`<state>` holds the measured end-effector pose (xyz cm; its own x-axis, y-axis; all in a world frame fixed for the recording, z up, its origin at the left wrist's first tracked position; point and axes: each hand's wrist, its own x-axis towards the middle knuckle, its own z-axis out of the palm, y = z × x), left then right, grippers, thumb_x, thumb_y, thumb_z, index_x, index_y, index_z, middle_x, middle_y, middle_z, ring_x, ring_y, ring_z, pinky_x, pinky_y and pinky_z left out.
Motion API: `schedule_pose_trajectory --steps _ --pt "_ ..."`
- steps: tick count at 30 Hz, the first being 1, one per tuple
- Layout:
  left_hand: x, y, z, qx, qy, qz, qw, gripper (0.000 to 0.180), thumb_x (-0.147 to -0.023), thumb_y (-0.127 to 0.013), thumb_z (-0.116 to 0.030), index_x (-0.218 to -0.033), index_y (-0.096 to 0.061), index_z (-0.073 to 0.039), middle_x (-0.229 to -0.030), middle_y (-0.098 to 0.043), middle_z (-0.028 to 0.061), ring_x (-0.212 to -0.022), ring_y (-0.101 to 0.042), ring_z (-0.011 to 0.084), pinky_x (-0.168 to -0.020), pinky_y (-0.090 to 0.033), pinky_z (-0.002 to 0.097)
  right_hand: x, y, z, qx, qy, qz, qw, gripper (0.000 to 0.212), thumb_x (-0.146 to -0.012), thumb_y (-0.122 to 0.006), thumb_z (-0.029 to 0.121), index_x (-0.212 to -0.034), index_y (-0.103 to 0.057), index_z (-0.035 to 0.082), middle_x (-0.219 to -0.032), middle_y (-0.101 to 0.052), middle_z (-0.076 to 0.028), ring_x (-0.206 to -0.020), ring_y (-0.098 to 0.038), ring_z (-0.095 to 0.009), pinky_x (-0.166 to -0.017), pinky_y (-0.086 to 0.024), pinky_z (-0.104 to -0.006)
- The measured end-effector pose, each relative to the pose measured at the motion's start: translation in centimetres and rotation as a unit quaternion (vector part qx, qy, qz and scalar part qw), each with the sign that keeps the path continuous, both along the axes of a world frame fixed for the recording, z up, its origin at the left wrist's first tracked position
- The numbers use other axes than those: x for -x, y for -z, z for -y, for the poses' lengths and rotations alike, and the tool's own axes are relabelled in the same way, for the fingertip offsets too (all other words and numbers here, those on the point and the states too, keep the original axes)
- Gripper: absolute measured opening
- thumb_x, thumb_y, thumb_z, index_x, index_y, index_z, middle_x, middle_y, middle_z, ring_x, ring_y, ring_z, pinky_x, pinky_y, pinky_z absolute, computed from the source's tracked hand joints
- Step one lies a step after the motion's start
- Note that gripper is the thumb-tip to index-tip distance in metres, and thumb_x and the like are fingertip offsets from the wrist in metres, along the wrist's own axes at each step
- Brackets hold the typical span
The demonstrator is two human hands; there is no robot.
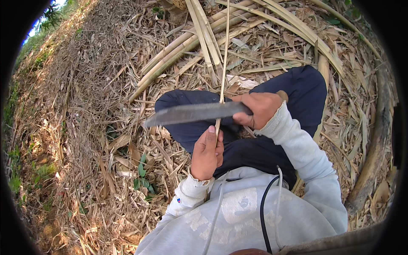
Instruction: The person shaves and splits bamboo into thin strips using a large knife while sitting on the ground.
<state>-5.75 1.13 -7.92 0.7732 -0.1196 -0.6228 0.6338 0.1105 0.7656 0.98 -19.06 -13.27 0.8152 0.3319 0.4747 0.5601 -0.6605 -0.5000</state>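
My left hand point(208, 152) is closed around the near end of a thin bamboo strip point(225, 55), thumb laid along it. From there the strip runs away from me, past my knees to the far edge of the view. My right hand point(259, 109) grips a machete point(191, 114); the end of its wooden handle point(282, 96) shows behind the fist. The broad grey blade points left and lies across the strip, just beyond my left hand, hiding a short stretch of it. Whether the edge bites into the strip I cannot tell.
Split bamboo strips point(204, 34) and bamboo poles point(170, 55) lie beyond my legs. More long strips point(297, 29) curve at the far right. A thick log point(374, 148) lies on my right. Dry leaves and shavings point(106, 106) cover the ground. My dark trousers point(293, 85) are beneath the blade.
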Motion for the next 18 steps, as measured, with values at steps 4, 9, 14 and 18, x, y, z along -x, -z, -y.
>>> schedule_pose_trajectory --steps 4,9,14,18 --pt "0.2 0.4 0.4 -0.011 0.001 -0.019 1.000 0.040 -0.106 -0.035 -0.042 -0.086 -0.048 -0.009 -0.056 -0.034 -0.0063 -0.039 -0.025 0.0022 -0.036 -0.022 0.0211 -0.7 0.8 1.6 0.027 0.079 -0.089 0.993 0.052 -0.090 -0.058 0.057 -0.078 -0.062 0.006 -0.059 -0.061 -0.014 -0.053 -0.063 -0.033 -0.049 -0.051 -0.0398" --pt "1.0 0.5 0.6 -0.043 0.022 0.015 0.999 0.041 -0.106 -0.036 -0.041 -0.086 -0.050 -0.008 -0.057 -0.035 -0.0068 -0.044 -0.027 0.0012 -0.039 -0.023 0.0199 -1.8 1.0 2.1 -0.003 0.059 -0.027 0.998 0.050 -0.090 -0.060 0.054 -0.074 -0.060 0.007 -0.061 -0.062 -0.014 -0.054 -0.064 -0.033 -0.050 -0.052 -0.0390" --pt "1.7 1.0 0.0 -0.160 0.048 0.107 0.980 0.038 -0.105 -0.042 -0.034 -0.084 -0.049 -0.004 -0.057 -0.039 -0.0036 -0.050 -0.033 0.0044 -0.046 -0.029 0.0231 -0.9 -0.4 1.2 0.023 0.038 -0.098 0.994 0.049 -0.090 -0.059 0.053 -0.075 -0.059 0.007 -0.062 -0.062 -0.014 -0.056 -0.065 -0.032 -0.050 -0.052 -0.0403" --pt "2.3 0.3 -0.3 -0.238 0.077 0.173 0.953 0.034 -0.105 -0.045 -0.027 -0.082 -0.049 -0.003 -0.059 -0.043 -0.0011 -0.052 -0.036 0.0064 -0.048 -0.031 0.0263 -3.2 -1.2 3.0 0.044 0.032 0.031 0.998 0.052 -0.092 -0.056 0.055 -0.076 -0.061 0.006 -0.058 -0.061 -0.013 -0.056 -0.065 -0.033 -0.049 -0.051 -0.0408"
